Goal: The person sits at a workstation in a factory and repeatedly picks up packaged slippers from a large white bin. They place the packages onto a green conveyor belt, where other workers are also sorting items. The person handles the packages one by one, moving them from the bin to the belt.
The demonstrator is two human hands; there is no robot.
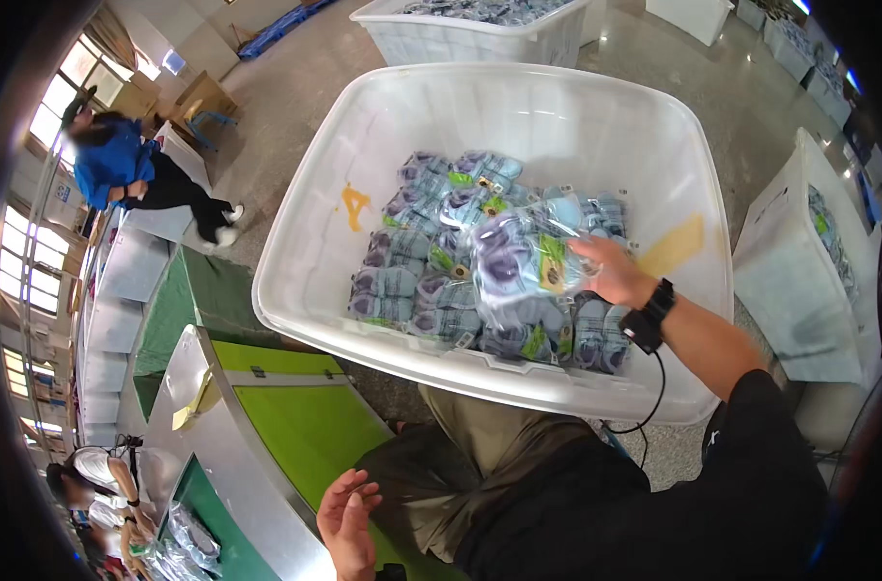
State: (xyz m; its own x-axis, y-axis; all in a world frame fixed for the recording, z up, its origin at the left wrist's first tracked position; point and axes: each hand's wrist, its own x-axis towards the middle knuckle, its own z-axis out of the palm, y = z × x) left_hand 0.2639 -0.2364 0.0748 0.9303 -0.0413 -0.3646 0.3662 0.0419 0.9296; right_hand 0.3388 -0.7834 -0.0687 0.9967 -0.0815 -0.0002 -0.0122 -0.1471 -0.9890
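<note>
A large white plastic bin [383, 126] fills the centre of the frame, its bottom holding stacked clear packets of grey-blue socks [412, 281]. Above that pile, centre right, the right hand [610, 271] has its grip clamped on one clear bagged bundle of socks [523, 266]. At the lower centre, the left hand [349, 523] hovers open, fingers apart, beside a green counter [295, 416]
</note>
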